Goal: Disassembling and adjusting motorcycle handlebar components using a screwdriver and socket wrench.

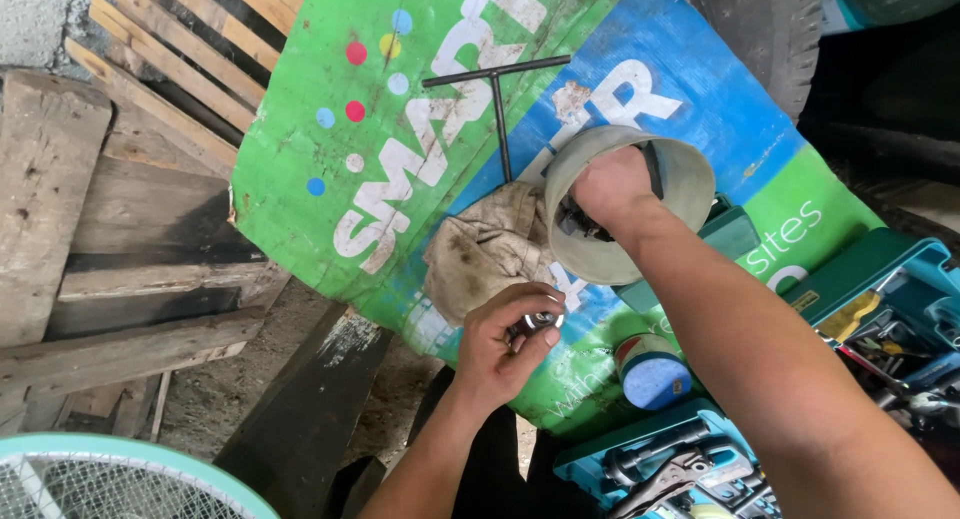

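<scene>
**A:** What are the two hands doing?

**B:** The left hand (505, 341) is curled nearly closed, thumb and fingertips pinching a small shiny metal part (538, 322) just above the near edge of a green and blue banner (400, 129) laid out as a work surface. The right hand (608, 187) reaches down into a pale round bucket (690, 179); its fingers are bent around something dark inside, but I cannot tell what that is or how firmly it is gripped.

**A:** Where is the bucket?

**B:** On the banner, tipped toward the camera, with a dirty beige rag (485, 249) touching its left side. A black T-shaped wrench (497, 99) lies beyond the rag.

**A:** Any other containers?

**B:** A small round tin with a blue lid (652, 377) stands nearer, right of the left hand. A teal tool case (660, 464) below it holds pliers and sockets. Another open teal case (900, 299) at the right holds mixed hand tools.
</scene>
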